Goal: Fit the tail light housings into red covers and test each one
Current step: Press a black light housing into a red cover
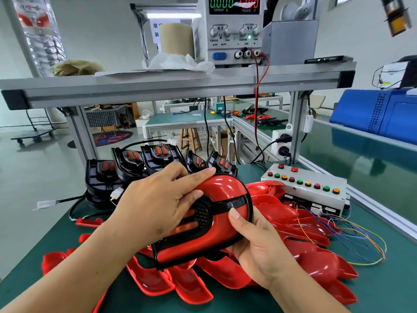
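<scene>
Both hands clamp the tail light assembly (pixel 203 219): left hand (pixel 155 206) at 10 o'clock, right hand (pixel 255 245) at 4. Looks light, rigid, glossy-slick; grip the black rim, not the red cover (pixel 222 192).

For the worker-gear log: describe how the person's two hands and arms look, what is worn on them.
Both are bare. The left hand and right hand wear no gloves, and no ring, watch or wristband shows. The forearms are uncovered right to the picture's edge, so no sleeve is visible. The fingernails are short and unpainted.
</scene>
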